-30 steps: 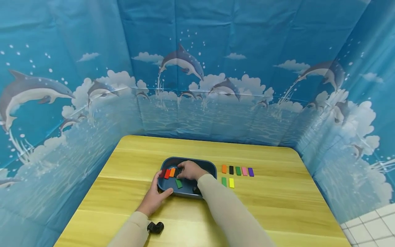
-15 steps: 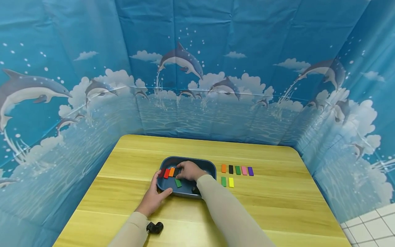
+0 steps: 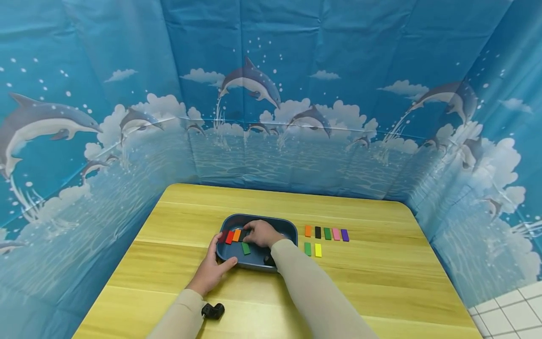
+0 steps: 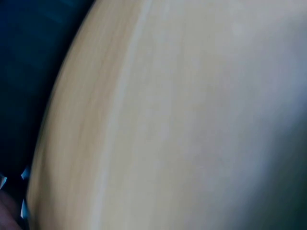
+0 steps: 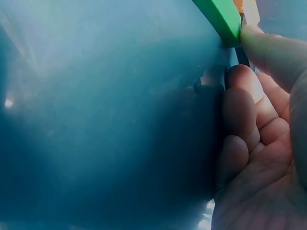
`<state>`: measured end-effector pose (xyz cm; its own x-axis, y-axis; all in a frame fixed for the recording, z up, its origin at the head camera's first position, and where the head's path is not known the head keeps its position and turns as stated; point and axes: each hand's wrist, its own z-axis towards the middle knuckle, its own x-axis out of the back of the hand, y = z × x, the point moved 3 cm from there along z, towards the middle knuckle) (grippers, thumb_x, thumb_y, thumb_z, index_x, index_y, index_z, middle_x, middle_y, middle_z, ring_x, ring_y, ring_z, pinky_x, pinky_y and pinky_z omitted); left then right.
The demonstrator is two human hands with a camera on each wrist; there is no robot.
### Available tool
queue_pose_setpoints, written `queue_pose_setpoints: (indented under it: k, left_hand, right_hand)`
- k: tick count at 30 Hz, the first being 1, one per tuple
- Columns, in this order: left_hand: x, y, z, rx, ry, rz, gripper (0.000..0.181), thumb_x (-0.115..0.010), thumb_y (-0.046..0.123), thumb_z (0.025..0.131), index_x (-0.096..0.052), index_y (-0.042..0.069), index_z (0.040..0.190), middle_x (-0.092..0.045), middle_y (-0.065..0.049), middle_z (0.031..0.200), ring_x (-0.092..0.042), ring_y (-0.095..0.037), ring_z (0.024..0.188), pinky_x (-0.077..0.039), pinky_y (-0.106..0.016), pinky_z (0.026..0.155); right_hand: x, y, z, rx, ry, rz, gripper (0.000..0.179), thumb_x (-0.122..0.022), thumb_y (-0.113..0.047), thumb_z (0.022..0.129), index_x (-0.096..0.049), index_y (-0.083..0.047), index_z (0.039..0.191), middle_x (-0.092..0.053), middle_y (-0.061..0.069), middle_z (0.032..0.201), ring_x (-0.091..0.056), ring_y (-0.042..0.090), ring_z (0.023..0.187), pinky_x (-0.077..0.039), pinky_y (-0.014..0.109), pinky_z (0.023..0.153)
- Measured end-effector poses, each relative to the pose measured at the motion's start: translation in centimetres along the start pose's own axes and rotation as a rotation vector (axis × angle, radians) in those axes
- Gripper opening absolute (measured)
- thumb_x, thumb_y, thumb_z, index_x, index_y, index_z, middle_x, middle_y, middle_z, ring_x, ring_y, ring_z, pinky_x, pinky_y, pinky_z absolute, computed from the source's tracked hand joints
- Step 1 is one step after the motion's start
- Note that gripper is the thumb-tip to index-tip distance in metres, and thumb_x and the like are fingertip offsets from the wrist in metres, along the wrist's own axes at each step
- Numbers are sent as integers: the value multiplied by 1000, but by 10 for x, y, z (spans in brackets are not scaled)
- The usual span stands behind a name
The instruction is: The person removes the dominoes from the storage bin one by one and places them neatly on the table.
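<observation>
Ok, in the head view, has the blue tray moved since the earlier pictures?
No, neither way: the blue tray keeps the same gap from the yellow tile on the table.

Coloured flat rectangular blocks [image 3: 328,234]: no readable letters or numbers on any face in view
Dark blue rounded rectangular tray [image 3: 257,259]: no legible label or brand
Blue dolphin-printed curtain [image 3: 271,160]: no readable words
Yellow wood-grain tabletop [image 3: 381,273]: no readable marks or signs
Small black device [image 3: 213,311] at the pale left sleeve [image 3: 182,315]: too small to tell any lettering
</observation>
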<state>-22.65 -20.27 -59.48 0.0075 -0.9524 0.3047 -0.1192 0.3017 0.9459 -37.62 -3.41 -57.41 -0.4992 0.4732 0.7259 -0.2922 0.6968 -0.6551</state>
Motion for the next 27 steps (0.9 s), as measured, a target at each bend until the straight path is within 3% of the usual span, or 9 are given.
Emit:
queue_pose_setpoints:
  k: [10, 13, 17, 27]
  left_hand:
    - [0, 0, -1, -4, -8, -16, 91, -71, 36, 102, -9, 35, 168, -11, -18, 177, -16, -43, 162, -21, -67, 127]
    - [0, 0, -1, -5, -12, -19, 91, -71, 36, 102, -9, 34, 168, -12, -18, 177, -16, -42, 162, -22, -67, 127]
    - [0, 1, -2, -6, -13, -21, 91, -71, 36, 102, -9, 34, 168, -12, -17, 177, -16, -42, 163, -21, -66, 128]
    - [-1, 2, -2, -4, -10, -22, 92, -71, 37, 102, -9, 34, 168, -12, -16, 177, -16, -40, 163, -20, -65, 129]
  right_hand:
    - [-1, -1, -1, -8, 1, -18, 48, -83, -31, 92, -70, -13, 135, -72, -2, 80, -62, 13, 70, -53, 29, 70]
    - [-2, -2, -1, -18, 26, -47, 49, -84, -37, 91, -72, -14, 132, -77, 1, 103, -67, 15, 87, -58, 35, 86]
    - [-2, -4, -1, -28, 51, -70, 46, -85, -38, 90, -74, -15, 129, -73, 2, 131, -66, 19, 112, -56, 41, 105]
    - [-1, -5, -2, -36, 50, -47, 40, -83, -31, 91, -75, -15, 127, -71, 4, 134, -64, 22, 117, -54, 43, 108]
